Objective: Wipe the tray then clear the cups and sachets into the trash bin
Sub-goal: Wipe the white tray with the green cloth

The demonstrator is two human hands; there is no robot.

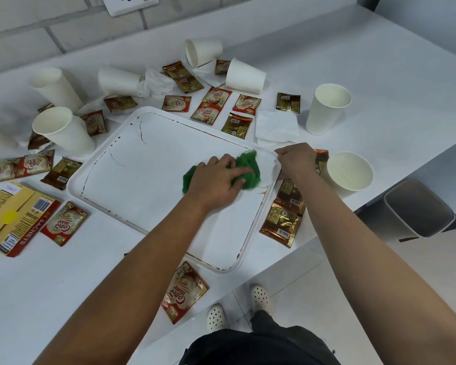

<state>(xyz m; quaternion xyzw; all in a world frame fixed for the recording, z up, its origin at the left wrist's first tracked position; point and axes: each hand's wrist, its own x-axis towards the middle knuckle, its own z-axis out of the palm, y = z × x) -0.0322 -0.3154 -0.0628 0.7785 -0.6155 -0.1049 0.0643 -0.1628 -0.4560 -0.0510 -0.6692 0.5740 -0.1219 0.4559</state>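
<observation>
A white tray (142, 164) with brown stains along its rim lies on the white counter. My left hand (216, 177) presses a green cloth (248, 167) onto the tray's far right corner, fingers curled over it. My right hand (295, 159) pinches the tray's right rim there. Several white paper cups stand or lie around the tray, one (349, 171) just right of my right hand, another (328, 108) farther back. Coffee and creamer sachets (282, 219) are scattered on all sides. A grey trash bin (419, 209) stands on the floor at the right, below the counter edge.
A yellow and red sachet box (13, 217) lies flat at the left. White napkins (277, 127) lie behind the tray. A wall socket (129, 3) is on the brick wall at the back. The counter's front edge runs diagonally; my shoes show on the floor below.
</observation>
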